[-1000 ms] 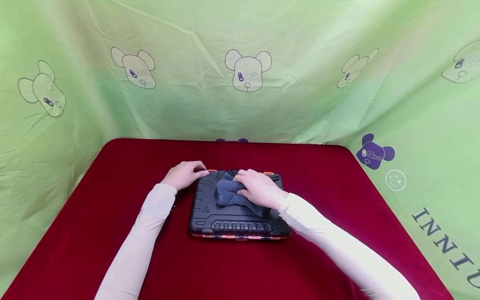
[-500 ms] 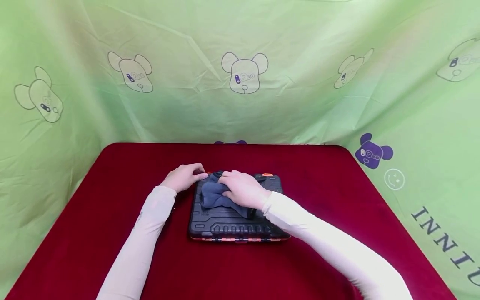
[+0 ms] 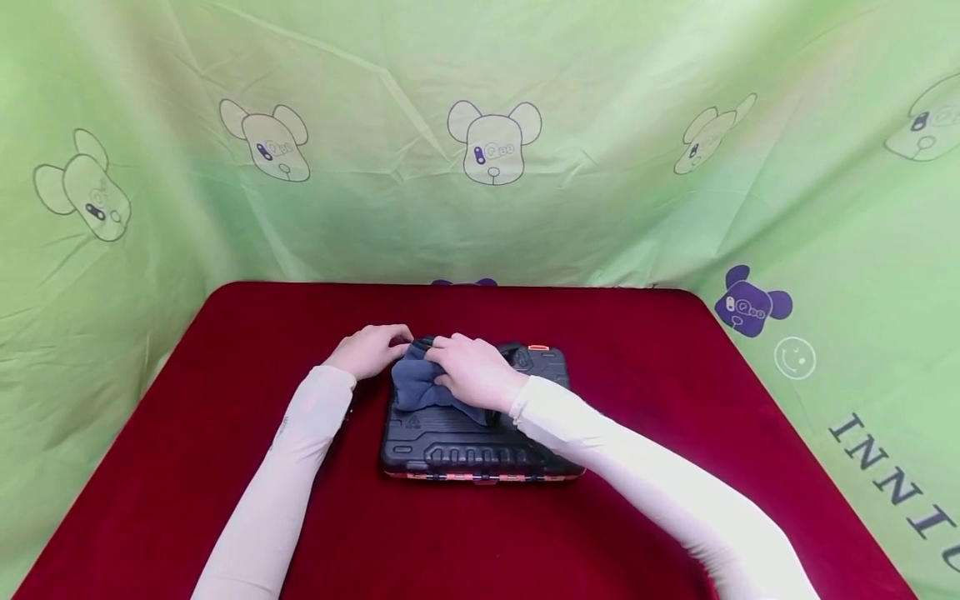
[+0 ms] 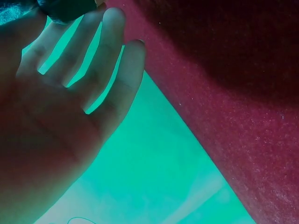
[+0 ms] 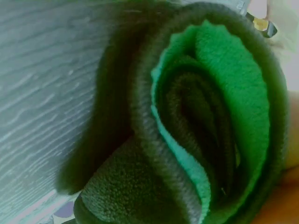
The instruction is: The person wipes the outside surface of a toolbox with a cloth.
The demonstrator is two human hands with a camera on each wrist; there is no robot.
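A black hard plastic case with a ribbed lid and orange latches lies flat on the red-covered table. Bunched under my right hand is a dark grey-blue cloth, which the hand grips against the left half of the lid. My left hand holds the far left corner of the case between thumb and fingers. In the left wrist view, the fingers curve towards a dark piece at the top edge. The folded cloth fills much of the right wrist view, beside the grained lid.
Red cloth covers the table. Green curtains printed with bear heads rise along its back and sides. One orange latch shows at the case's far right edge.
My right hand has slid the cloth leftwards across the lid, close to the left hand. The left hand keeps its place at the corner, and the case stays put.
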